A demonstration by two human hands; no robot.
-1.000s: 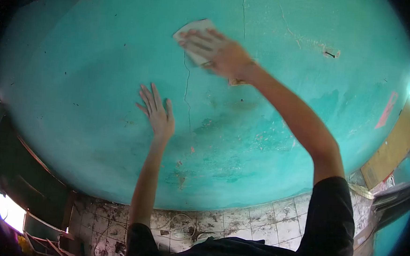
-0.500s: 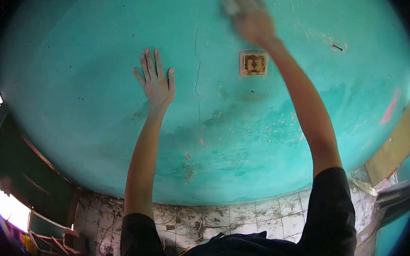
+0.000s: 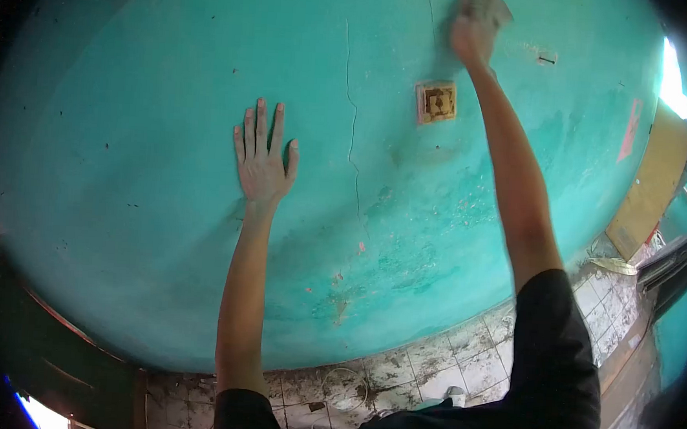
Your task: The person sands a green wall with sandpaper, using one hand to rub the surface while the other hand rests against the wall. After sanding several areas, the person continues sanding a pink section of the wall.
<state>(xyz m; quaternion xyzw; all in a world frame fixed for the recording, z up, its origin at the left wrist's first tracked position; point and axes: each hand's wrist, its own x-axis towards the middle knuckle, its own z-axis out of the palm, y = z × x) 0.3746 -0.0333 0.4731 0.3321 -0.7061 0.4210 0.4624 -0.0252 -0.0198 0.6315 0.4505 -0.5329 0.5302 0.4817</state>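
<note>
My left hand (image 3: 264,162) lies flat against the turquoise wall (image 3: 173,173), fingers spread, with nothing in it. Higher up on the right, my right hand (image 3: 474,40) is closed on a flat grey-brown piece with a pointed corner, which looks like sandpaper (image 3: 497,11). Motion smears this hand, and its fingers partly hide the piece. The piece appears to be against the wall. Just below my right hand is a square switch box (image 3: 437,103) set in the wall, its inside brownish. A long crack (image 3: 352,128) runs down the wall between my two hands.
A nail (image 3: 547,60) sticks out of the wall on the right. Lower down, the paint is patchy and worn. The tiled floor (image 3: 420,369) is dirty, with a loop of cable (image 3: 345,389) on it. At the right stands a yellowish board (image 3: 651,182); a dark panel (image 3: 60,347) is at lower left.
My right hand has moved to the right along the upper wall with the sandpaper. The view has turned somewhat, and my left hand stays flat on the wall.
</note>
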